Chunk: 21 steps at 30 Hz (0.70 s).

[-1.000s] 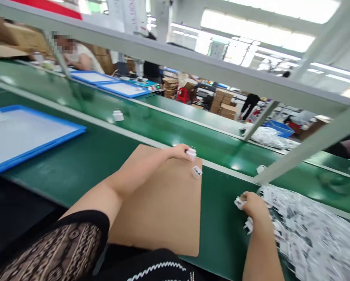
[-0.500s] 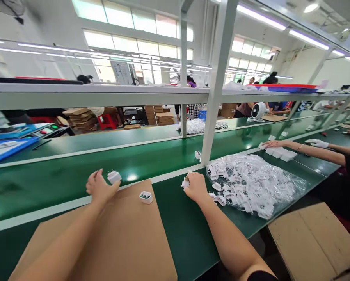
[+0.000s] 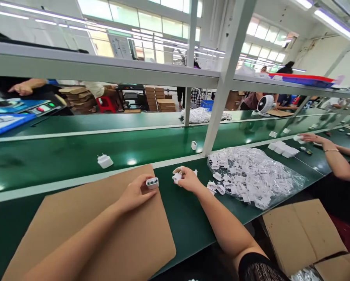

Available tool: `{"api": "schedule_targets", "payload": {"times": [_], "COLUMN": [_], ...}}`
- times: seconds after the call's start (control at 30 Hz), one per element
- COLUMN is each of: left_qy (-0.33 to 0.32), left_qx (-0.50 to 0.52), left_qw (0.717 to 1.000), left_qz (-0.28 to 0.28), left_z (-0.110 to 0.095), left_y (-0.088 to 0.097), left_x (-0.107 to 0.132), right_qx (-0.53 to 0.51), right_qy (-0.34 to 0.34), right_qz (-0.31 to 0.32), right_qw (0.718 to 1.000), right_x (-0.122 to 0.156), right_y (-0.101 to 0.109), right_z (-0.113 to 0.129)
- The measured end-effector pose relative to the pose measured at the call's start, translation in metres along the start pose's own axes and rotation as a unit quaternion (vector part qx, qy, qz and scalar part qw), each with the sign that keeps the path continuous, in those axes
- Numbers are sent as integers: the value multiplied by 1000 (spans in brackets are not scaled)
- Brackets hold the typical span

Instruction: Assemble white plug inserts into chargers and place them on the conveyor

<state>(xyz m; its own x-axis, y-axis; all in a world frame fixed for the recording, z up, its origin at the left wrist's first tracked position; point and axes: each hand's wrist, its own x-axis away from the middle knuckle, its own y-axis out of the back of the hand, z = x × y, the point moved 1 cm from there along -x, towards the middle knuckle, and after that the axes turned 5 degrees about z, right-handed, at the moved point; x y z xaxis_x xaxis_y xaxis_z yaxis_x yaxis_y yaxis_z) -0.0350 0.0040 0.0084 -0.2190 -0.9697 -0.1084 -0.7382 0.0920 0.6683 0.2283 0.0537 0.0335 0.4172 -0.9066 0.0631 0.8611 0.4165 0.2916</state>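
Observation:
Above the cardboard sheet (image 3: 104,222), my left hand (image 3: 135,192) is closed on a white charger housing (image 3: 152,183), its open end with the dark insides facing me. My right hand (image 3: 189,180) pinches a white plug cap with metal pins (image 3: 177,176) over the green bench, beside the clear bag (image 3: 256,175) of similar white plug parts. A few plug caps (image 3: 216,187) lie loose at the bag's left edge. On the green belt, left of my hands, sits a charger with pins (image 3: 105,160). Another white housing (image 3: 194,145) stands on the belt near the post.
A grey post (image 3: 226,86) rises between bench and belt, carrying a shelf (image 3: 104,70) across the view. At right, a co-worker's hand (image 3: 311,138) holds a white piece near a row of white blocks (image 3: 283,149). Cardboard boxes (image 3: 303,234) stand below the bench's right edge.
My left hand has come back from the belt, where the charger with pins now sits, and has picked up the housing from the cardboard. My right hand keeps the plug cap, turned to show its pins.

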Motion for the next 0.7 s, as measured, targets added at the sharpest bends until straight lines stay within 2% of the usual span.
{"api": "schedule_targets", "payload": {"times": [0.1, 0.2, 0.3, 0.4, 0.53, 0.63, 0.7], "left_qy": [12, 39, 67, 67, 24, -12, -22], "left_qx": [-13, 14, 43, 87, 107, 101, 97], "left_qw": [998, 998, 996, 992, 989, 992, 992], "left_qz": [-52, -37, -35, -66, -98, -81, -80], "left_z": [-17, -30, -37, -39, -34, -29, -26], "left_y": [-9, -11, -13, -19, -26, -25, -24], "left_x": [1, 12, 32, 49, 54, 51, 50], "right_qx": [-131, -223, -249, -229, -140, -34, 53], "right_qy": [-29, -30, -18, -19, 2, 75, 151], "right_qz": [19, 34, 47, 50, 19, 1, 6], "right_qw": [991, 974, 967, 972, 990, 997, 987], "right_x": [-2, -2, -3, -1, 3, 12, 20], "right_y": [-5, -4, -2, -6, -19, -34, -44], "right_z": [-2, 4, 10, 12, 14, 22, 30]}}
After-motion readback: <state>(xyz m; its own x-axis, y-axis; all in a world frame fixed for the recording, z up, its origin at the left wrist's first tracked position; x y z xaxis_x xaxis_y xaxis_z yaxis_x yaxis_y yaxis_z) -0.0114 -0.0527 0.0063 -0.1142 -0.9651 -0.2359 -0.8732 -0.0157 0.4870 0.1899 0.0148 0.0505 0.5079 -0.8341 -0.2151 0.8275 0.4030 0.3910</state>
